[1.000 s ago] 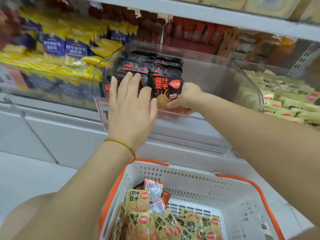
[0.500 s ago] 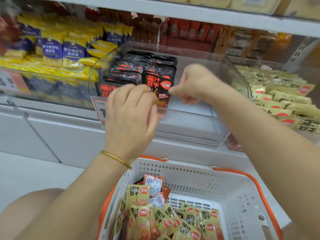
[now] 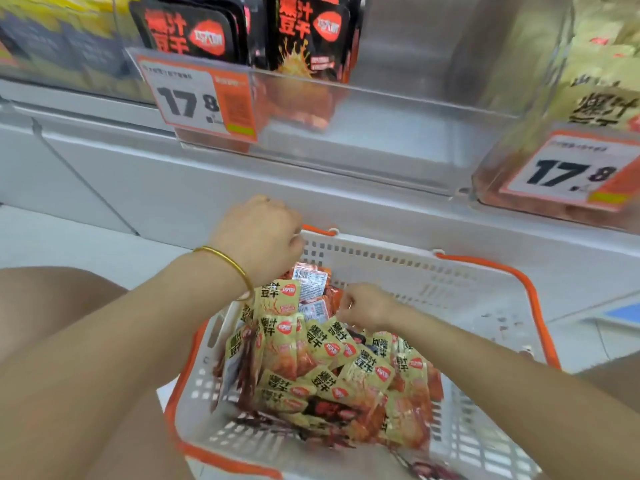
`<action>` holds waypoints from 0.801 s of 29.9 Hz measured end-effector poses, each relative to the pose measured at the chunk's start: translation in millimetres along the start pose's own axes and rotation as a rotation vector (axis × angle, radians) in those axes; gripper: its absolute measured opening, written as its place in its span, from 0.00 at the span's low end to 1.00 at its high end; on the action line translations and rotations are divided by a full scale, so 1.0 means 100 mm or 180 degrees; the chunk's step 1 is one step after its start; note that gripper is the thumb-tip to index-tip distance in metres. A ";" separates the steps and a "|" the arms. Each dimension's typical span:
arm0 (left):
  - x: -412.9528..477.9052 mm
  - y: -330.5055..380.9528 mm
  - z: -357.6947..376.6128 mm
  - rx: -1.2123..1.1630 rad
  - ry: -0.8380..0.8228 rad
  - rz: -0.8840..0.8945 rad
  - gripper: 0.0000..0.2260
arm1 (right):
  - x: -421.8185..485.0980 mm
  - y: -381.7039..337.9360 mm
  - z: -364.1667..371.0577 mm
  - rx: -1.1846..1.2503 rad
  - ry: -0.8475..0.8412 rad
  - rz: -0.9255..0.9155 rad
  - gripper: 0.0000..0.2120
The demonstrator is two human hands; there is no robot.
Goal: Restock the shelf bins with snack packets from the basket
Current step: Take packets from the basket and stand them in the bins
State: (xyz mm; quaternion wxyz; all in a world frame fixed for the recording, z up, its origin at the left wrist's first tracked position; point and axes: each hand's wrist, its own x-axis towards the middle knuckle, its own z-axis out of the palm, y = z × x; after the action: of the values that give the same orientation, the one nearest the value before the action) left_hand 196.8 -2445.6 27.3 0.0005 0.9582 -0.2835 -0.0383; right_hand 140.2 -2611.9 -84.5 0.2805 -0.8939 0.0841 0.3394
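Down in the white basket [image 3: 450, 271] with its orange rim, yellow snack packets [image 3: 332, 358] are lying in a loose heap toward the left half, with a few red and black ones mixed among them. The left hand [image 3: 259, 237], a gold bangle [image 3: 228, 263] circling its wrist, is hovering over the basket's rim at about ten o'clock from the heap; its fingers are curled under into a loose fist, and whether they are holding anything I cannot tell (the back of the hand is hiding them). The right hand [image 3: 367, 308] is reaching into the basket at the heap's upper edge, its fingers bent and pinching the top corner of one yellow packet. At twelve o'clock, above the basket, the clear shelf bin [image 3: 398, 109] is holding black packets [image 3: 311, 32] standing upright in its left part, behind an orange-and-white price tag [image 3: 201, 98]. At two o'clock a neighbouring bin [image 3: 512, 174] with yellow packets is carrying a second price tag [image 3: 571, 171].
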 end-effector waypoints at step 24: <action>0.05 0.33 0.20 -0.0248 -0.0936 0.0570 0.32 | -0.34 -0.32 -0.71 0.3243 0.0607 0.0261 0.08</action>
State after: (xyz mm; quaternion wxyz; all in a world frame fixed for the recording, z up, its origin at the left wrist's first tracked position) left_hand 181.7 -2476.1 8.1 -0.0005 0.9125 -0.3630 -0.1888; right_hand 165.3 -2626.8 -4.8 0.6576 -0.6669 0.2987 0.1832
